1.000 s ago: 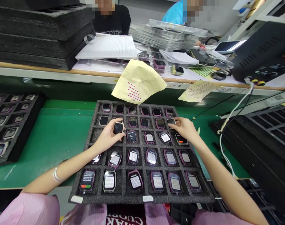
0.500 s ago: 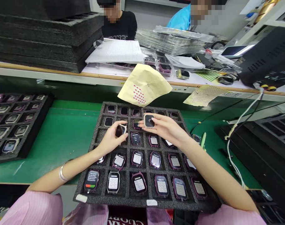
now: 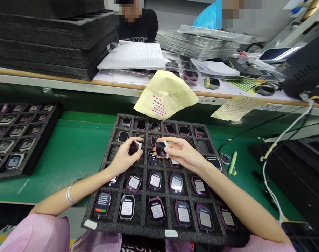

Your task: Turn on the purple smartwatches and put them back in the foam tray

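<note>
My left hand (image 3: 125,154) is closed on a smartwatch body (image 3: 134,148) with a dark screen and a light frame. Close beside it, my right hand (image 3: 184,151) grips another strapless smartwatch (image 3: 161,148), its dark face tilted toward me and its frame pale. Both are held just above a black foam tray (image 3: 146,224), whose compartments hold several watch bodies. In the nearer rows, watches such as the purple-framed one (image 3: 157,209) show lit screens with white grids. One watch (image 3: 103,203) at the near left shows text with red and green buttons. Farther rows have dark screens.
A second foam tray of watches (image 3: 18,140) lies on the green bench at left. Black foam trays (image 3: 51,42) are stacked on the shelf, with papers (image 3: 134,56) alongside. A yellow sticker sheet (image 3: 166,96) hangs from the edge. A green pen-like tool (image 3: 232,162) and white cable (image 3: 266,182) are at right.
My right hand has come down and slightly left with its watch, nearer the left hand. The left hand stays nearly in place, still holding its watch. The view has shifted slightly.
</note>
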`<state>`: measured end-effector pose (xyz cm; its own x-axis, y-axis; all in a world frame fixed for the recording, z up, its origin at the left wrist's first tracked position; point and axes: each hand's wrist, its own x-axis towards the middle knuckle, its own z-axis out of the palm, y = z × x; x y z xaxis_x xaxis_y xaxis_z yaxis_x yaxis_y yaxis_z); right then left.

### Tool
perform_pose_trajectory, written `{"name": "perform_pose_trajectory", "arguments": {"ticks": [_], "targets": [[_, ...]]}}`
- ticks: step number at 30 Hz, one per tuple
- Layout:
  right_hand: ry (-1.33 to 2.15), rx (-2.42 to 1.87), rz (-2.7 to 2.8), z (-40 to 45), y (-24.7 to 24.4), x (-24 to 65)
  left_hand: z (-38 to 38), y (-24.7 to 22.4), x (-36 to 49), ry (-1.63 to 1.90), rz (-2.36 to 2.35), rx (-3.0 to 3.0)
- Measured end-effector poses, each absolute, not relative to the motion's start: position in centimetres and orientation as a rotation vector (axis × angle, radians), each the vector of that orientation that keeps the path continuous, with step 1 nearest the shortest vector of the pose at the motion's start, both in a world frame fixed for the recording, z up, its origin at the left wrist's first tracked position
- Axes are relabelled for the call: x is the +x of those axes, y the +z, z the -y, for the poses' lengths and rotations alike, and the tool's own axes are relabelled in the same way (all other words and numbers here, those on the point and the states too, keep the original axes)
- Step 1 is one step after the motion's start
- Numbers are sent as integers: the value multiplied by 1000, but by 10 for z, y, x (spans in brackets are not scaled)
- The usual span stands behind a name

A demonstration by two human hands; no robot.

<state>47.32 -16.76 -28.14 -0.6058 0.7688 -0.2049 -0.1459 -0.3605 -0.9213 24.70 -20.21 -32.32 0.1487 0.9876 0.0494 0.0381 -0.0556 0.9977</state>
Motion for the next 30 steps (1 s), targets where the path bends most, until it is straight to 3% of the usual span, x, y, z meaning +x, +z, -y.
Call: {"name": "perform_pose_trajectory", "arguments": {"ticks": [14,24,30], "targets": [[2056,-855,1257,173,-281,475,200,-327,250,1054,-1066,1417],[1951,-961,1299,176,-281,471,201,-324,247,920,-1055,1575],[1861,-1022,1365,177,-279,470,198,-327,247,1015,-1070,1574]]}}
